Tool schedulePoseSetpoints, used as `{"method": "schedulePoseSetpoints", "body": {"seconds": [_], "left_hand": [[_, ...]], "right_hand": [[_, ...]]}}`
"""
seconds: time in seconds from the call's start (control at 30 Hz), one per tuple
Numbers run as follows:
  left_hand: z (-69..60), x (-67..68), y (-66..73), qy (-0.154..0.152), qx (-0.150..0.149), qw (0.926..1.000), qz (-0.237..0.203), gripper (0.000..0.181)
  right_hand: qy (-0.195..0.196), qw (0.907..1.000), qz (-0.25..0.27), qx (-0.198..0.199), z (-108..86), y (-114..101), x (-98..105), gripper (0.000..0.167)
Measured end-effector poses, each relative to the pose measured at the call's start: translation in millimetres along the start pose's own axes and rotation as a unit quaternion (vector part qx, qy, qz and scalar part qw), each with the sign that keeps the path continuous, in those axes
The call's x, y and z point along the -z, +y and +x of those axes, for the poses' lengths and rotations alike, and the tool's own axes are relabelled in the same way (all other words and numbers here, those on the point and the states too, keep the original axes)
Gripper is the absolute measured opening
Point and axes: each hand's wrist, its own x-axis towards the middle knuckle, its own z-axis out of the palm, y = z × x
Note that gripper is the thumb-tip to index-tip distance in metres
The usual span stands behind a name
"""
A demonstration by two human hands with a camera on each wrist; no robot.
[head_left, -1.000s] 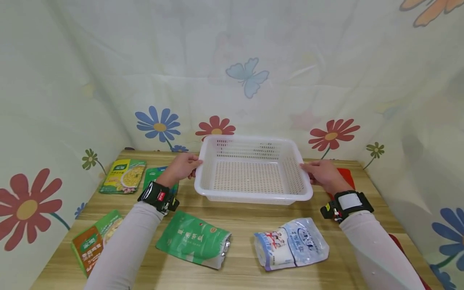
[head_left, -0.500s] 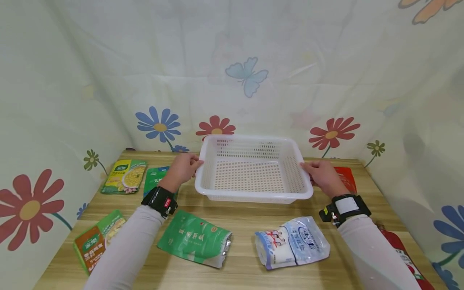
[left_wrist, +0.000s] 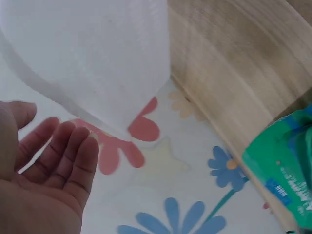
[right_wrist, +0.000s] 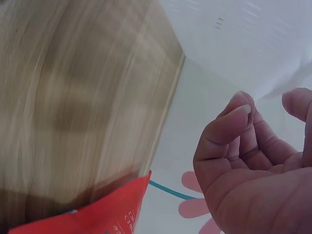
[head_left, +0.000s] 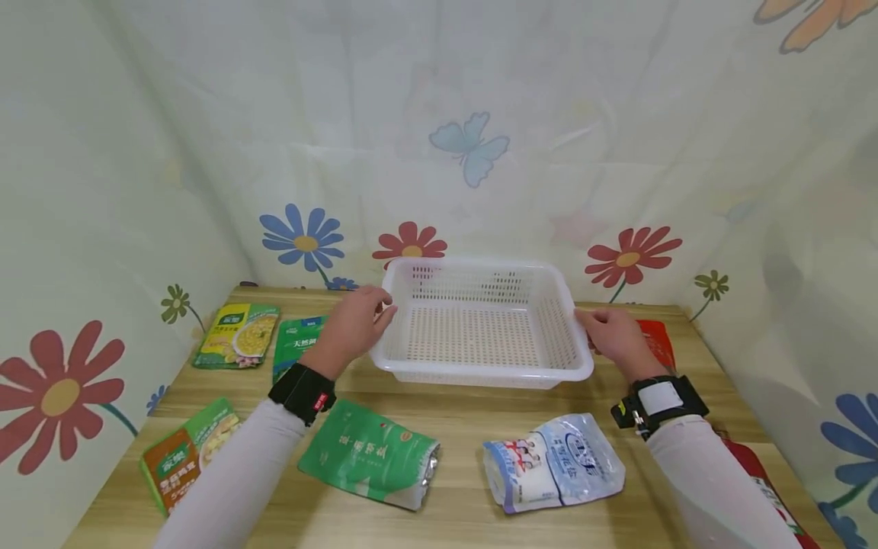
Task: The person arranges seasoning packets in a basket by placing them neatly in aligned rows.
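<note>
A white perforated basket [head_left: 480, 372] stands at the back of the table, nothing inside it. At its left rim is my left hand [head_left: 351, 326], thumb and fingers parted; the left wrist view shows this hand [left_wrist: 53, 170] loosely bent beside the basket wall [left_wrist: 97, 53] with nothing in it. My right hand [head_left: 617, 339] is by the right rim. In the right wrist view, the fingers of this hand [right_wrist: 253, 161] are loosely bent and the thumb stands apart, close to the basket [right_wrist: 229, 39], without gripping it.
Nearer the front lie a green pouch [head_left: 370, 454] and a blue-white pouch [head_left: 555, 463]. On the left are a yellow-green packet [head_left: 236, 335], a brown-green packet [head_left: 181, 457] and another green pouch [head_left: 295, 343]. Two red pouches [head_left: 657, 341] [head_left: 761, 480] lie on the right.
Both hands have let go of the basket rim. The left hand's thumb and fingers have spread, and the right hand has shifted slightly outward. The basket stays almost in place.
</note>
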Motion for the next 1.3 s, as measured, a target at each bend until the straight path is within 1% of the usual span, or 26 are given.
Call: {"method": "schedulePoseSetpoints", "body": {"seconds": [0.07, 0.13, 0.2, 0.27, 0.37, 0.43, 0.5, 0.57, 0.67, 0.77, 0.9, 0.97, 1.1, 1.2, 1.3], "left_hand": [[-7.3, 0.4, 8.9, -0.005, -0.037, 0.9993, 0.01, 0.025], [-13.4, 1.2, 18.3, -0.017, -0.069, 0.9973, 0.016, 0.024], [-18.0, 1.9, 26.4, -0.039, -0.093, 0.9948, 0.01, 0.024], [-21.9, 3.4, 33.3, -0.07, -0.11, 0.9915, 0.002, 0.025], [-26.2, 3.9, 40.2, -0.126, -0.116, 0.9852, 0.011, 0.031], [-28.8, 4.4, 44.0, -0.161, -0.114, 0.9803, 0.018, 0.033], [-31.1, 3.9, 47.2, -0.188, -0.107, 0.9759, 0.028, 0.033], [-33.1, 3.3, 50.6, -0.205, -0.103, 0.9727, 0.037, 0.031], [-36.2, 0.6, 55.0, -0.207, -0.111, 0.9697, 0.068, 0.028], [-39.1, -3.7, 57.0, -0.19, -0.127, 0.9675, 0.108, 0.025], [-42.1, -7.5, 58.5, -0.173, -0.131, 0.9665, 0.138, 0.02], [-43.1, -8.2, 59.4, -0.17, -0.13, 0.9666, 0.142, 0.018], [-44.3, -11.7, 59.7, -0.164, -0.133, 0.9654, 0.153, 0.014], [-43.9, -14.9, 59.5, -0.162, -0.134, 0.9652, 0.156, 0.015], [-42.9, -17.4, 59.5, -0.161, -0.133, 0.9645, 0.161, 0.018]], "right_hand": [[-0.001, 1.0, -0.008, -0.001, -2.7, 1.9, 1.7, 0.068], [-0.001, 0.9998, -0.019, 0.003, -5.4, 2.7, 3.8, 0.066], [0.001, 0.9995, -0.032, 0.003, -7.8, 2.5, 6.1, 0.066], [0.004, 0.9991, -0.041, -0.001, -9.1, 1.6, 7.6, 0.066], [0.01, 0.9989, -0.045, -0.01, -10.1, -0.4, 8.4, 0.068], [0.012, 0.9987, -0.049, -0.012, -10.7, -1.5, 8.5, 0.068], [0.016, 0.9984, -0.053, -0.012, -11.5, -2.2, 8.9, 0.068], [0.02, 0.998, -0.059, -0.008, -12.7, -2.0, 9.9, 0.068], [0.022, 0.9976, -0.066, -0.004, -15.1, -1.5, 12.7, 0.067], [0.018, 0.9972, -0.072, -0.001, -16.1, -0.4, 15.4, 0.065], [0.013, 0.9968, -0.078, 0.003, -16.6, 3.0, 18.4, 0.066], [0.012, 0.9971, -0.075, 0.006, -17.6, 4.5, 19.6, 0.066], [0.015, 0.9981, -0.059, 0.009, -20.7, 5.7, 21.5, 0.061], [0.016, 0.9982, -0.057, 0.008, -22.9, 6.0, 23.3, 0.059], [0.012, 0.9981, -0.059, 0.006, -24.4, 5.9, 24.8, 0.062]]}}
